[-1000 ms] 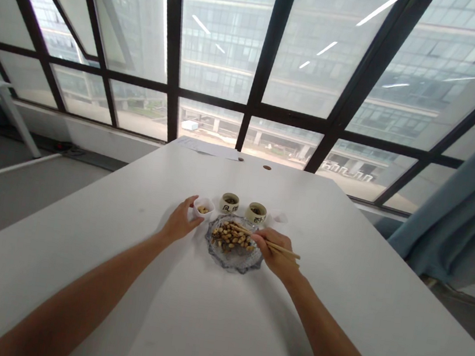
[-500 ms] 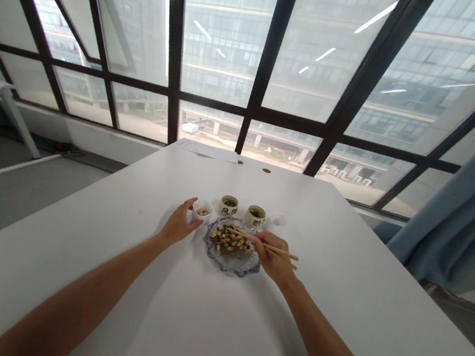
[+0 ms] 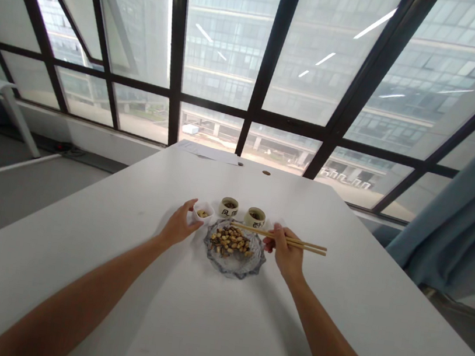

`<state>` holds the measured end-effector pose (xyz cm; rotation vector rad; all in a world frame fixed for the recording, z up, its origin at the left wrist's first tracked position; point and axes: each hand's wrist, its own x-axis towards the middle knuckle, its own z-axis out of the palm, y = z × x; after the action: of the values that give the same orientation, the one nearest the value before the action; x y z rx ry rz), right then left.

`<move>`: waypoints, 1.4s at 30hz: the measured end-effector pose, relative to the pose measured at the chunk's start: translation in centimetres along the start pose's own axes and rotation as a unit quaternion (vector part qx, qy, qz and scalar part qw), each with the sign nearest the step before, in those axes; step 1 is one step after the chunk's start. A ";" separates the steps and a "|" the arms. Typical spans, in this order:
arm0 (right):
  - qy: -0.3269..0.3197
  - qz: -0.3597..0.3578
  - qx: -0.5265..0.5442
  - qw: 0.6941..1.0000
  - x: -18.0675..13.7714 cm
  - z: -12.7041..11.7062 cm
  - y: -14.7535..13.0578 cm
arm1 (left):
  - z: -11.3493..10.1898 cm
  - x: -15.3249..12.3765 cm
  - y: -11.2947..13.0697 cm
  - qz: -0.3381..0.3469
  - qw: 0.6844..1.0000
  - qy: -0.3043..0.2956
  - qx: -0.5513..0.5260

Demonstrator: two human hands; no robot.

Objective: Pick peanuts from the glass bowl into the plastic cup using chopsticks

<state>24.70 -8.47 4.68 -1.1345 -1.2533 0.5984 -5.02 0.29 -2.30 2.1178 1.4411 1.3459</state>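
My left hand (image 3: 178,224) is closed around the side of a small white bowl (image 3: 209,218), thumb in front and fingers behind. Several pale pieces (image 3: 202,214) lie inside that bowl. A pair of wooden chopsticks (image 3: 307,247) is held in my right hand (image 3: 287,251), over the right rim of a clear glass dish (image 3: 233,270). The chopstick tips point left, over the dish's back edge; whether anything is between them is too small to tell. Heaped in the dish is a mix of brown and yellowish nut-like pieces (image 3: 229,239).
Behind the dish stand two cream cups with dark characters, a left cup (image 3: 223,210) and a right cup (image 3: 249,221), both with dark contents. Papers (image 3: 206,152) and a brown round spot (image 3: 266,172) are at the white table's (image 3: 181,323) far end, by the windows.
My right hand has moved right and slightly up, lifting the chopstick tips from the heap to the dish's back edge. My left hand stays on the white bowl.
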 end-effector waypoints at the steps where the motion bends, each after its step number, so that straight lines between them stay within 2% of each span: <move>1: 0.020 0.018 0.034 0.999 0.3 -0.2 0.2 | 0.0 0.0 0.0 0.002 1.000 0.002 -0.001; 6: 0.045 0.052 0.100 0.993 1.0 -0.9 0.5 | 0.0 0.0 0.0 0.007 1.000 0.000 -0.011; 12: 0.045 0.054 0.102 0.992 1.0 -1.1 0.4 | 0.1 0.0 -0.1 0.003 1.000 0.001 0.001; 15: 0.042 0.049 0.099 0.993 1.1 -1.1 0.5 | 0.1 0.0 -0.7 -0.026 1.000 -0.001 0.007; 18: 0.049 0.045 0.096 0.993 1.3 -1.3 0.6 | -0.1 0.8 -1.0 -0.041 0.999 0.006 0.009; 21: 0.059 0.042 0.088 0.994 1.6 -1.4 0.6 | 0.0 2.7 -0.1 0.001 0.999 0.021 0.041; 23: 0.063 0.038 0.088 0.993 1.6 -1.5 0.5 | 0.8 4.5 1.3 0.040 0.996 -0.004 0.078; 26: 0.064 0.036 0.088 0.993 1.6 -1.5 0.4 | 3.0 7.6 3.5 0.065 0.987 -0.079 0.122; 29: 0.063 0.036 0.085 0.994 1.5 -1.7 0.4 | 5.1 10.2 4.6 0.019 0.974 -0.171 0.145; 32: 0.059 0.027 0.078 0.995 1.4 -1.8 0.6 | 6.1 11.5 4.3 -0.005 0.968 -0.228 0.101; 35: 0.062 0.008 0.062 0.996 1.3 -1.6 0.5 | 6.0 11.7 3.8 0.036 0.970 -0.237 0.046; 38: 0.069 -0.016 0.045 0.996 1.5 -0.8 0.4 | 5.5 11.2 3.8 0.076 0.969 -0.233 0.041; 42: 0.061 -0.045 0.015 0.997 2.3 0.8 0.5 | 5.3 10.7 4.3 0.082 0.968 -0.232 0.047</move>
<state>24.65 -6.06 5.14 -1.0681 -1.1798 0.4718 2.66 8.61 3.47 2.4450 1.1748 0.7564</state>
